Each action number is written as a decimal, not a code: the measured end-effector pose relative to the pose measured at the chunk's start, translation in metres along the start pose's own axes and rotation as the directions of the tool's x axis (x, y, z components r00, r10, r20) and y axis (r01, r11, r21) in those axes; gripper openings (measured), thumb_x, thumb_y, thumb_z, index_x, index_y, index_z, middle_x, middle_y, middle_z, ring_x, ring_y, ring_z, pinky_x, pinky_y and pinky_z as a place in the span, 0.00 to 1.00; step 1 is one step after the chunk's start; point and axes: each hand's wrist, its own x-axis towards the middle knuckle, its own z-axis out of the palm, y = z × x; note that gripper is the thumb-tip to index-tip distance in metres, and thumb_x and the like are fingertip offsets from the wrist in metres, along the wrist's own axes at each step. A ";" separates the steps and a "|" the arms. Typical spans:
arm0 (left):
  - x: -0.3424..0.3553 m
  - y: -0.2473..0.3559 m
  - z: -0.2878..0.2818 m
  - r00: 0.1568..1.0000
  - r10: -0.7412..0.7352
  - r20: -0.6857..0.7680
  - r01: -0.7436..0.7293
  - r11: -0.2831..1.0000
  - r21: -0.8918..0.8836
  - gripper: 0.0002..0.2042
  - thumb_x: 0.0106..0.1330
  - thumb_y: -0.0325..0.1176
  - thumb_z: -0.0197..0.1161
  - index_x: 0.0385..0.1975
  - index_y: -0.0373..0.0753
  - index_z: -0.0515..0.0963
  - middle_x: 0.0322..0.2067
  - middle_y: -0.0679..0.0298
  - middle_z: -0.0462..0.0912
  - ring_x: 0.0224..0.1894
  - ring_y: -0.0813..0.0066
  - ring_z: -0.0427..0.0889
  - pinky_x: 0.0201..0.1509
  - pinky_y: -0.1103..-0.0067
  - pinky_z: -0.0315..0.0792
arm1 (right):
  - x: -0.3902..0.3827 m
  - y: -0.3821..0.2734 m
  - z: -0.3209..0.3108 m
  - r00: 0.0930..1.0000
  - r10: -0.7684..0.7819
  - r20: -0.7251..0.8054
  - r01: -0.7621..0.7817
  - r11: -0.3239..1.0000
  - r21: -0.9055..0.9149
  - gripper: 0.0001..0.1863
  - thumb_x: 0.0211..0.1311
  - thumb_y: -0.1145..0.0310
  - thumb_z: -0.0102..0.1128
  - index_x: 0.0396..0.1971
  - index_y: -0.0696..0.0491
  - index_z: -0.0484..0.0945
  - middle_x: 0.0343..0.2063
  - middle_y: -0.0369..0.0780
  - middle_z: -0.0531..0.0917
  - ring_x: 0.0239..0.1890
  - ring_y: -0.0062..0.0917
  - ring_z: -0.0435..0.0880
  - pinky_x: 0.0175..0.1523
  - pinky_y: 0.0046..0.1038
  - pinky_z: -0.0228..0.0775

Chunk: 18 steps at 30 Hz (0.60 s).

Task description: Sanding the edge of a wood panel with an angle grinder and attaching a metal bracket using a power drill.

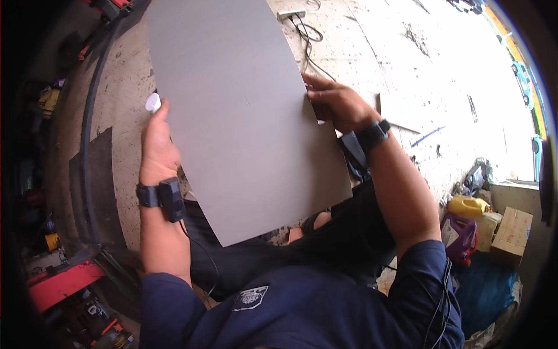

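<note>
Right, you've got the grey panel (250, 122) up in front of you, stretching from six o'clock to beyond twelve, its plain face toward you and faintly scratched. Your left hand (160, 139) sits on its edge between nine and ten, a white round-ended thing (153, 103) by the thumb; the other fingers are hidden, so I can't tell whether they pinch. Your right hand (340, 107), between one and two, bends its fingers at the opposite edge; how firmly, I can't tell.

Around you runs a pale, dark-speckled floor (363, 64), bright toward two. A power strip (292, 14) lies at twelve, black cable trailing. Over at nine there's a dark mat (99, 186); at eight, a red metal piece (67, 285). Between three and four, a yellow jug (468, 206), a purple container (459, 238) and a cardboard box (511, 235) crowd together, blue sheeting (488, 285) below them at four.
</note>
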 end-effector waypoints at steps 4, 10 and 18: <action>-0.001 -0.014 0.004 0.999 0.018 -0.050 -0.021 0.998 -0.053 0.28 0.79 0.50 0.59 0.68 0.33 0.72 0.64 0.57 0.78 0.66 0.61 0.77 0.71 0.62 0.72 | -0.003 0.004 0.010 1.000 0.016 -0.008 -0.016 0.996 0.084 0.31 0.80 0.76 0.49 0.80 0.52 0.61 0.51 0.32 0.85 0.36 0.14 0.78 0.42 0.20 0.71; 0.012 -0.024 0.000 0.991 0.127 -0.041 -0.128 0.992 -0.007 0.28 0.79 0.49 0.61 0.68 0.34 0.73 0.63 0.60 0.76 0.67 0.68 0.70 0.75 0.66 0.62 | 0.001 0.015 -0.009 1.000 -0.002 0.020 0.002 1.000 0.025 0.32 0.78 0.80 0.45 0.80 0.50 0.61 0.60 0.36 0.83 0.48 0.18 0.84 0.54 0.25 0.78; 0.019 -0.025 0.000 0.975 0.207 -0.077 -0.206 0.978 0.018 0.28 0.78 0.49 0.63 0.68 0.35 0.74 0.66 0.62 0.74 0.69 0.69 0.67 0.77 0.66 0.58 | 0.001 0.010 -0.006 0.999 -0.046 0.002 0.046 0.999 -0.022 0.35 0.75 0.82 0.47 0.80 0.50 0.61 0.52 0.33 0.85 0.43 0.15 0.83 0.50 0.23 0.78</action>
